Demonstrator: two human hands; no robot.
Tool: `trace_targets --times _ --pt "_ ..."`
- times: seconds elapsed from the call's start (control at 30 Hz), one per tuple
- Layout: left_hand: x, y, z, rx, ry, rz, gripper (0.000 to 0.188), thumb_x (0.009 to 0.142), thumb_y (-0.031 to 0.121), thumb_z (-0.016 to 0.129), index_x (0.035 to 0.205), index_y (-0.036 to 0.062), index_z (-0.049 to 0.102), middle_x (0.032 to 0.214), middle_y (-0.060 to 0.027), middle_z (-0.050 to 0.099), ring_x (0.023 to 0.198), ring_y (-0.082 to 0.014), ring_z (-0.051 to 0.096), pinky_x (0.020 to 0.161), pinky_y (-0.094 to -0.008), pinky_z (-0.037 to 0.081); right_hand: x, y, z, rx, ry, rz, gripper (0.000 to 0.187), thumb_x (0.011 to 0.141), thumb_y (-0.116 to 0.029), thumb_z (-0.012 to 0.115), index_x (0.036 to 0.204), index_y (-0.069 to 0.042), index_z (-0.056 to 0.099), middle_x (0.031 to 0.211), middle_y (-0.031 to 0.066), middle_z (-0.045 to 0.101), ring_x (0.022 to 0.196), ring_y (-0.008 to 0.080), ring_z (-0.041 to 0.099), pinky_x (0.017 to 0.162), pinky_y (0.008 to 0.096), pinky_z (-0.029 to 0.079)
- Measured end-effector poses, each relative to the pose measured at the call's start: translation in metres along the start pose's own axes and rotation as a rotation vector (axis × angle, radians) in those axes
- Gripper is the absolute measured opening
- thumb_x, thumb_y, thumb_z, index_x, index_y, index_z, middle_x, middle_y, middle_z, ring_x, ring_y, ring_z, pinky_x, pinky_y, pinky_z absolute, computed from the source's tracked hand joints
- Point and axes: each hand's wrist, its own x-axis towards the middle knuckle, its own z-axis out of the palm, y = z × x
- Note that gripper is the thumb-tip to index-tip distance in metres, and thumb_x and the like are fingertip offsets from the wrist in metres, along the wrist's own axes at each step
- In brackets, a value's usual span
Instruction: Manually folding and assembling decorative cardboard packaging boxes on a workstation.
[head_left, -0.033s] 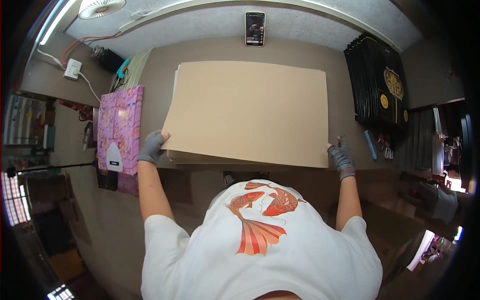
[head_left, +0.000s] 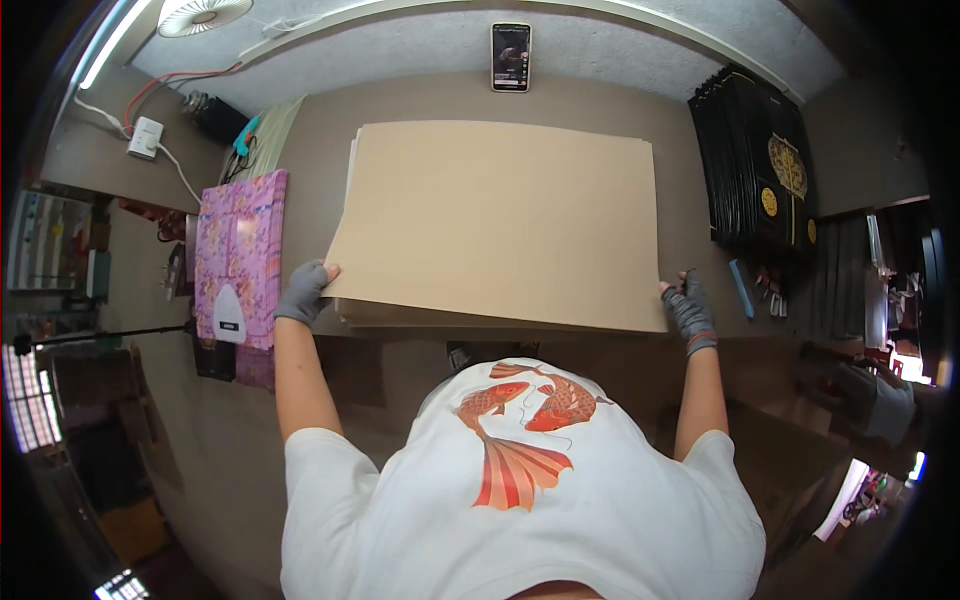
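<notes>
A stack of large tan sheets of card (head_left: 500, 215) lies on the table in front of me, the top sheet raised along its near edge so that a dark gap shows under it. My left hand (head_left: 303, 292), in a grey fingerless glove, grips the near left corner, thumb on top and the other fingers hidden beneath. At the near right corner is my right hand (head_left: 687, 308), gloved alike. Its thumb tip meets the sheet's right edge, while the forefinger points away from it, apart from the thumb.
A phone (head_left: 511, 58) leans on the back wall. Black printed folders (head_left: 750, 160) are piled at the right, with a blue strip-shaped tool (head_left: 741, 289) nearer me. Pink flowered packages (head_left: 240, 250) lie at the left, below teal-handled scissors (head_left: 246, 136) and a white socket block (head_left: 146, 138).
My right hand has shifted slightly to the right. The near right corner of the top sheet has moved outward the same way. My left hand keeps its place.
</notes>
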Motion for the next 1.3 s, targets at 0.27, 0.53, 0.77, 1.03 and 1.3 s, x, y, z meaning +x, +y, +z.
trace_targets --times 0.27,0.53,0.77,1.03,1.3 --pt "0.021 -0.022 -0.014 0.218 -0.078 -0.209 0.039 0.081 0.023 0.071 0.111 0.0004 0.064 0.1 -0.0088 0.068 0.084 -0.0186 0.065 0.078 -0.0333 0.052 0.013 -0.047 -0.004 1.109 -0.444 0.364 0.043 0.094 -0.034 0.063 0.123 -0.003 0.059 0.113 0.0096 0.064 0.104 0.0207 0.061 0.09 0.0356 0.052" --pt "0.02 0.051 0.033 0.728 0.169 -0.107 0.046 0.08 0.025 0.071 0.117 -0.0013 0.064 0.097 -0.0097 0.068 0.082 -0.0178 0.064 0.074 -0.0309 0.051 0.026 -0.045 0.029 0.446 -0.302 0.215 0.074 0.085 -0.03 0.073 0.143 0.002 0.039 0.131 0.0184 0.055 0.116 0.0289 0.054 0.097 0.037 0.047" --pt "0.045 0.069 0.049 0.786 0.106 0.582 0.056 0.084 0.017 0.065 0.135 -0.0007 0.051 0.088 -0.0067 0.067 0.069 -0.0161 0.061 0.065 -0.0335 0.05 0.034 -0.042 0.031 0.251 -0.285 0.113 0.073 0.085 -0.033 0.073 0.141 0.003 0.041 0.131 0.0179 0.056 0.115 0.0286 0.055 0.098 0.0362 0.046" --pt "-0.009 0.098 0.194 1.323 -0.094 0.734 0.097 0.068 0.07 0.071 0.142 0.0111 0.05 0.127 -0.0202 0.059 0.118 -0.0337 0.057 0.097 -0.0436 0.045 0.024 -0.06 0.027 0.272 -0.273 0.178 0.069 0.083 -0.034 0.075 0.135 0.002 0.049 0.126 0.0174 0.06 0.112 0.0285 0.058 0.097 0.0367 0.047" --pt "0.032 0.041 0.227 1.718 -0.208 0.676 0.118 0.059 0.084 0.063 0.154 0.0212 0.032 0.163 -0.0213 0.008 0.149 -0.0454 -0.002 0.113 -0.0667 0.001 0.027 -0.041 0.036 0.482 -0.238 0.249 0.07 0.083 -0.031 0.075 0.139 0.0 0.047 0.13 0.016 0.057 0.117 0.0282 0.054 0.099 0.0385 0.045"
